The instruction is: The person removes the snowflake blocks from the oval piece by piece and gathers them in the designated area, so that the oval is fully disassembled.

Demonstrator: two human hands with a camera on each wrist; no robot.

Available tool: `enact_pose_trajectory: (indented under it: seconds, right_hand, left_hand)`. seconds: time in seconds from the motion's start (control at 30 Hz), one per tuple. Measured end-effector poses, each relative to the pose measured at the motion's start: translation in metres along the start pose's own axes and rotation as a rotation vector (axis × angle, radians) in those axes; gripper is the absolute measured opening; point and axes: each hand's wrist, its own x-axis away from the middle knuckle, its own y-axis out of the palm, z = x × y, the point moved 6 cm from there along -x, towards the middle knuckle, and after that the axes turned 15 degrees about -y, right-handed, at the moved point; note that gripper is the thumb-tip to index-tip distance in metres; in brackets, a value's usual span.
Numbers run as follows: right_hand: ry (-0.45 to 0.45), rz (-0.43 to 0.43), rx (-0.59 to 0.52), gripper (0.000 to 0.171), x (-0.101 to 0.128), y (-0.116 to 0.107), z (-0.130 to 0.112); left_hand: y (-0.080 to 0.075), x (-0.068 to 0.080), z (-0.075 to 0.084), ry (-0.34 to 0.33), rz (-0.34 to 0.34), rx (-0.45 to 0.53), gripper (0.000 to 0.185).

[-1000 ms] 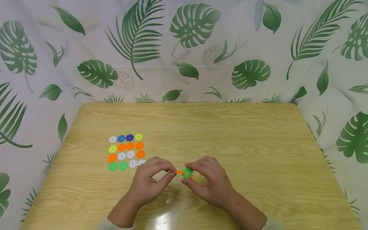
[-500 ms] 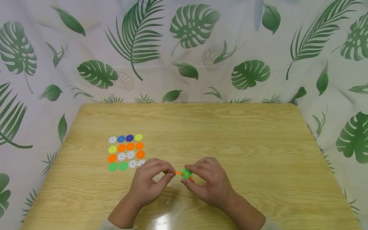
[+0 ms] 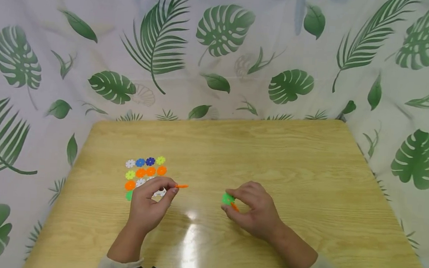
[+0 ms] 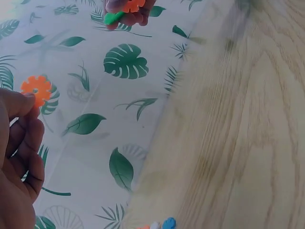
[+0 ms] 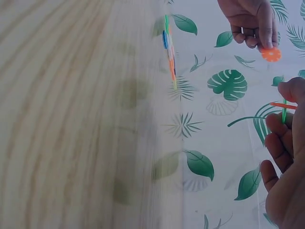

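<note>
My left hand pinches a single orange snowflake disc between thumb and forefinger, just right of the disc grid; the same orange disc shows at my fingertips in the left wrist view. My right hand grips a green disc joined to an orange disc above the table's middle. In the right wrist view the joined pair appears edge-on at my fingertips, with the left hand's orange disc across from it. The two hands are apart.
A grid of several flat snowflake discs, white, blue, yellow, orange and green, lies on the wooden table at the left, partly hidden by my left hand. A leaf-print cloth hangs behind and around the table.
The hands were together at the centre on the orange and green pieces; now they have separated. My left hand moved left with one orange disc, and my right hand shifted slightly right with the green-orange pair.
</note>
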Motion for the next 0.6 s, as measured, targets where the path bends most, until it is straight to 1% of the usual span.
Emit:
enact_pose_trajectory:
  seconds: [0.1,0.23,0.37,0.47,0.6]
  right_hand:
    - [-0.002,-0.007,-0.011,0.026,0.0,0.003,-0.001]
    - [0.006,-0.001,-0.019,0.025,0.001,0.004,-0.001]
    - [0.006,0.003,-0.032,0.025,0.001,0.004,-0.002]
    - [0.009,-0.007,-0.038,0.026,0.0,0.005,-0.002]
    - [0.015,-0.019,-0.045,0.025,0.0,0.005,-0.002]
  left_hand:
    - [-0.001,0.002,-0.007,-0.068,-0.022,-0.015,0.02]
    - [-0.003,0.006,-0.016,-0.146,-0.032,-0.049,0.017]
    - [-0.009,0.009,-0.024,-0.221,-0.002,-0.093,0.014]
    - [-0.016,0.012,-0.029,-0.285,0.037,-0.106,0.013]
    - [-0.023,0.015,-0.037,-0.359,0.063,-0.118,0.012]
